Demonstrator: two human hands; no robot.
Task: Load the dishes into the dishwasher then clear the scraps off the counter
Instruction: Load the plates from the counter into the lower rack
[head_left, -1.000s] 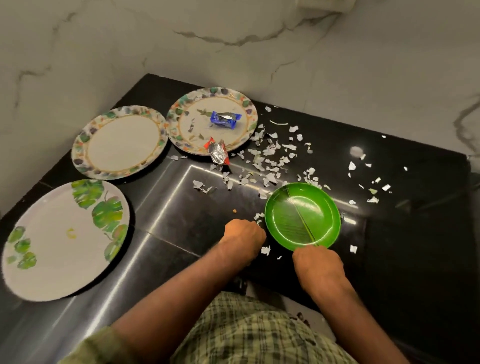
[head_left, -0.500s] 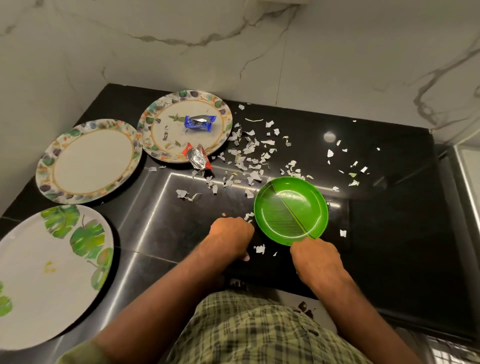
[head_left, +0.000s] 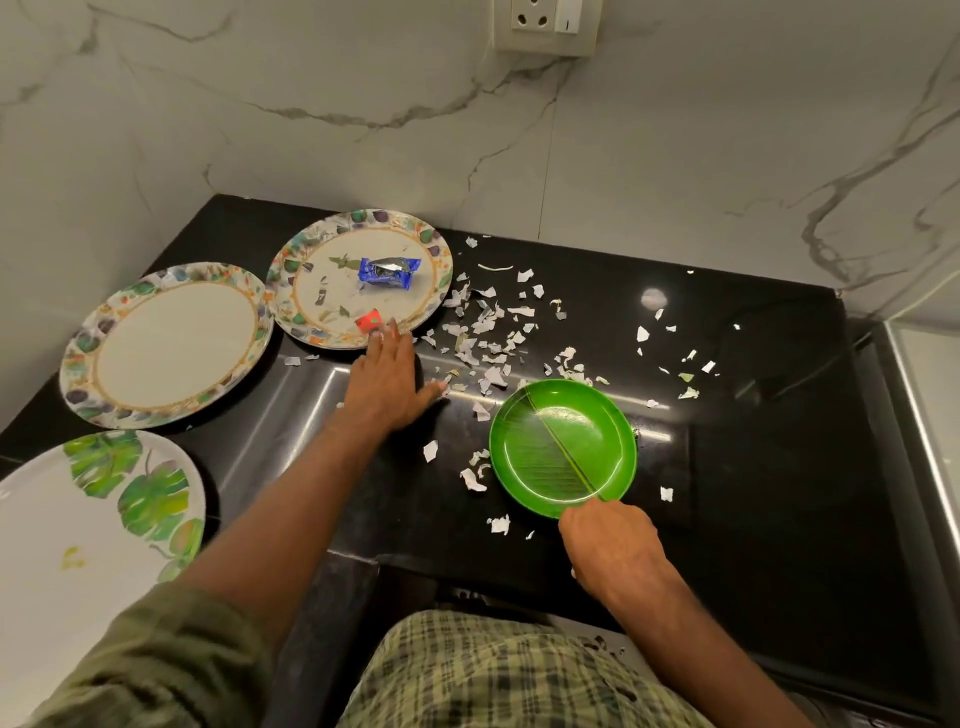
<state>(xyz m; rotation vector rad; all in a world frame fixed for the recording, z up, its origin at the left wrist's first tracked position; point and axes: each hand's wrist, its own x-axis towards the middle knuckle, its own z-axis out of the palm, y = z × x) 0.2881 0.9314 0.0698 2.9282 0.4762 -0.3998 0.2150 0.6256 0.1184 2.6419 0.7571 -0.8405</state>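
Head view — steeply down, close over counter (head_left: 753, 467).

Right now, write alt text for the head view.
On a black counter strewn with paper scraps, the left hand reaches flat toward a floral plate holding wrappers, while the right hand grips a green bowl. Two more plates sit at left.

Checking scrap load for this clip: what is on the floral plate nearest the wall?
On the floral plate lie a blue wrapper, small leaf and paper bits, and a red wrapper at its near edge. The left hand reaches that edge, hiding part of the red wrapper.
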